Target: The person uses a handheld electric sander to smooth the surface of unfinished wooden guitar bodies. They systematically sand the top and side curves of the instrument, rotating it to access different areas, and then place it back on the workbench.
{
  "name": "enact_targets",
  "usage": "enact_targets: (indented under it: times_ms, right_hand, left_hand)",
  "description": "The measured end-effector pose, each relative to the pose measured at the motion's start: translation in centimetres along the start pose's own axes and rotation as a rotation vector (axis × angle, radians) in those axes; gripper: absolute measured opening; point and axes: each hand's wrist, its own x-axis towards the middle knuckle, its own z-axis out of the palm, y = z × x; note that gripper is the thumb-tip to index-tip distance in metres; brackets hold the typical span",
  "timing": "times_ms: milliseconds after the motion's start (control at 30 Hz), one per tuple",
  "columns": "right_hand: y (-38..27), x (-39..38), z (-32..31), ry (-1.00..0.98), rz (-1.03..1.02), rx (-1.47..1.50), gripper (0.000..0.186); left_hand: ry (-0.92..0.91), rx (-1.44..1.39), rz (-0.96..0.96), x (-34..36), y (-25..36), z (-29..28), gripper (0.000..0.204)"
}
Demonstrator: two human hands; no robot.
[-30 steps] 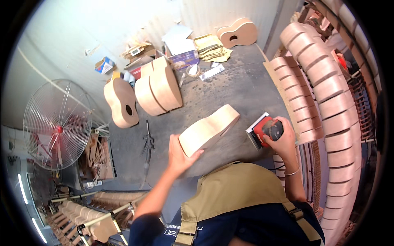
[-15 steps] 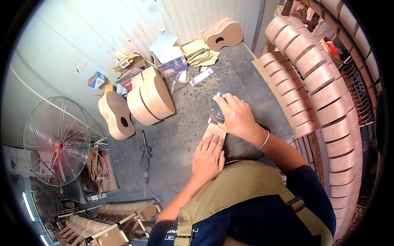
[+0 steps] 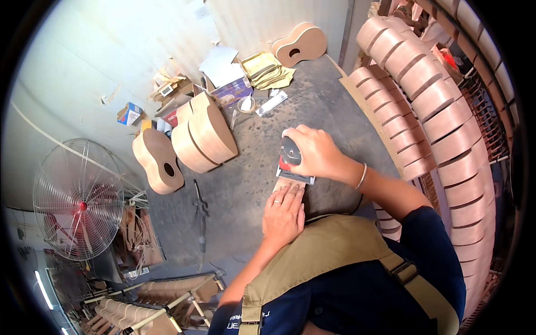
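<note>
My right hand [image 3: 319,152] is wrapped round a hand sander [image 3: 290,149] with a dark rounded top, a red part and a grey flat base. The sander's near edge lies across a narrow pale wooden piece [image 3: 282,182], hiding its far part. Just nearer to me, my left hand [image 3: 283,219] lies flat on the same piece with its fingers stretched out. The fingers come close to the sander's base. Below the piece is a dark rounded support [image 3: 329,202], partly covered by my right arm and apron.
Unfinished guitar bodies [image 3: 207,134] stand at the left of the dark worktable [image 3: 245,167]; another body [image 3: 301,44] is at the back. A black air gun [image 3: 199,209] lies left. Yellow sandpaper sheets [image 3: 273,77] sit far back. Curved wooden parts [image 3: 446,117] line the right; a fan [image 3: 82,204] stands left.
My right hand has drawn the sander nearer to my left hand and turned it, so its base lies across the wood. Less bare wood shows. My left hand stays in place.
</note>
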Motion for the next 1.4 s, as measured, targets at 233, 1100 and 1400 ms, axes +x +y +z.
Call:
enact_targets:
  times_ms: [233,1100,1400]
  right_hand:
    - [-0.8,-0.6,1.2,0.083,0.001,-0.089,0.066]
    - [-1.1,0.0,-0.2,0.003,0.050,0.047,0.061]
    - [-2.2,0.0,-1.3,-0.019,0.022,0.081,0.061]
  left_hand:
    - [0.058,-0.064,0.005,-0.7,-0.2,0.4,0.036]
    - [0.020,-0.017,0.016,-0.6,-0.2,0.2,0.039]
    - [0.077,-0.041,0.058,-0.9,-0.5,0.5,0.029]
